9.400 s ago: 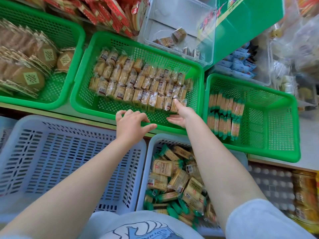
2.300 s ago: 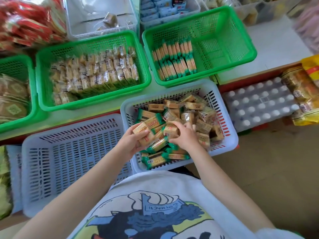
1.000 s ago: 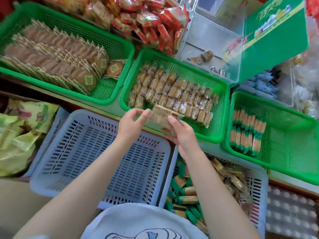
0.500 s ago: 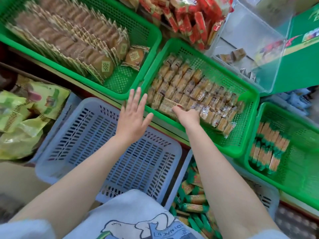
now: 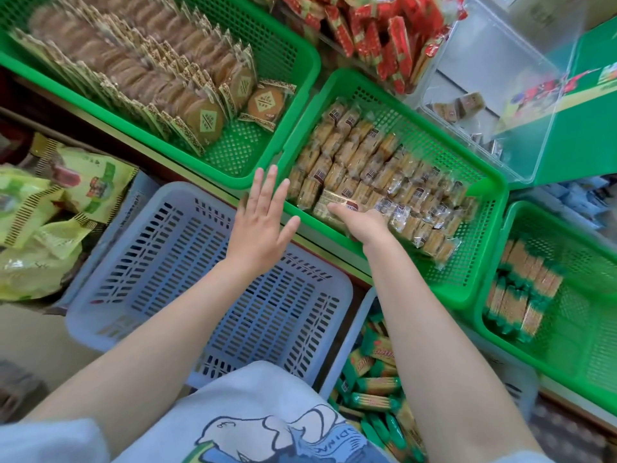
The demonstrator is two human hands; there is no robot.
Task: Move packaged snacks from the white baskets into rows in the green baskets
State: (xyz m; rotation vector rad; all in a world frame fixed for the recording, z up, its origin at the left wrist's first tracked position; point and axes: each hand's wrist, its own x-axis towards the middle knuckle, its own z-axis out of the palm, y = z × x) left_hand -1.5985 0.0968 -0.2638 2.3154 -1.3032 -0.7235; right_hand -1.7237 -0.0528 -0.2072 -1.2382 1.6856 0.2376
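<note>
Lying nearest, at 5 o'clock, a white basket point(image 5: 340, 372) holds a loose heap of green-ended snack packs point(image 5: 377, 385). Beside it at 7 o'clock is a second white basket point(image 5: 110, 315), its slatted floor bare. Above that basket's far rim the left hand point(image 5: 260, 225) hovers flat, fingers straight and spread, holding nothing. At 1 o'clock from it, the right hand point(image 5: 362, 222) reaches into the middle green basket point(image 5: 480, 262), fingers curled onto a clear-wrapped biscuit pack point(image 5: 330, 205) at the near-left end of the rows of packs point(image 5: 384, 175). At 3 o'clock another green basket point(image 5: 597, 372) holds short rows. At 11 o'clock a third green basket point(image 5: 293, 61) holds round cakes.
</note>
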